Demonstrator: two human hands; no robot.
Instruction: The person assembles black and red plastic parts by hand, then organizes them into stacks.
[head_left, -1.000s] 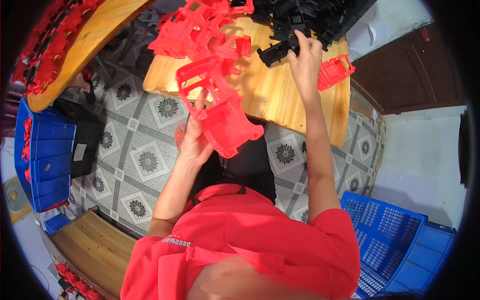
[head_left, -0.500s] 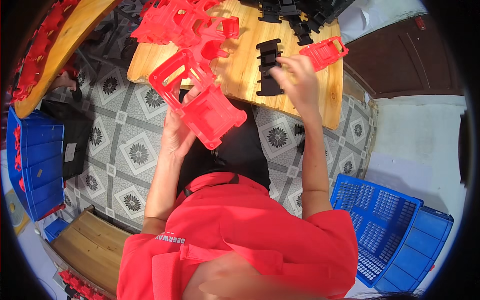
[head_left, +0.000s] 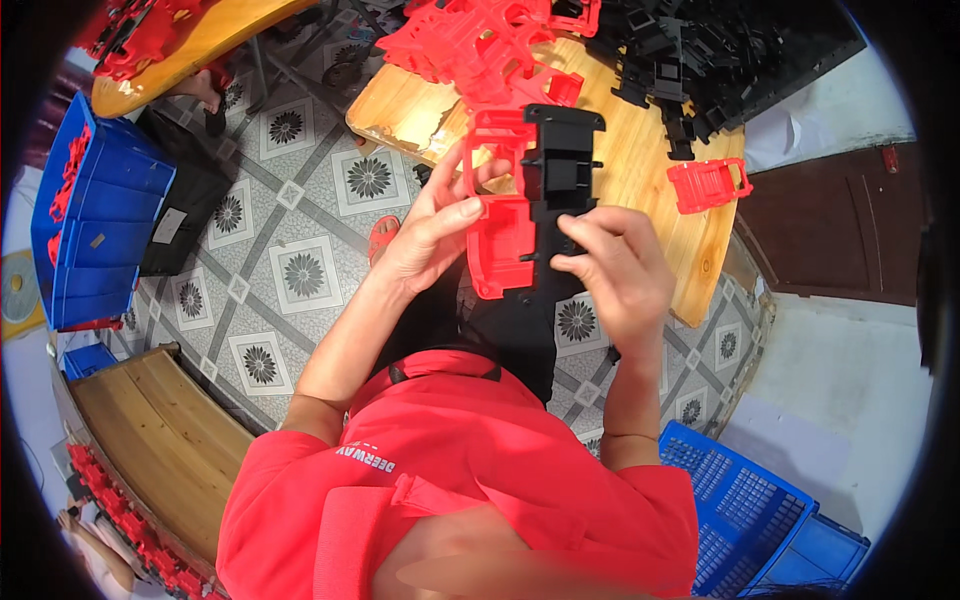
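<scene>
Holding a windowed red frame point(head_left: 503, 222) and long black bracket point(head_left: 560, 190).

Bench point(head_left: 690, 245), pale wood. On it: heaped red frames point(head_left: 460, 45); black parts point(head_left: 668, 85) to their right; single red frame point(head_left: 708, 187) near right edge.

The held frame point(head_left: 500, 235) is bright red, the bracket point(head_left: 566, 165) beside it black. The honey-coloured table point(head_left: 640, 150) carries a red piece point(head_left: 705, 187) near its right edge. Dark flowers in pale squares pattern the grey floor point(head_left: 305, 275).
</scene>
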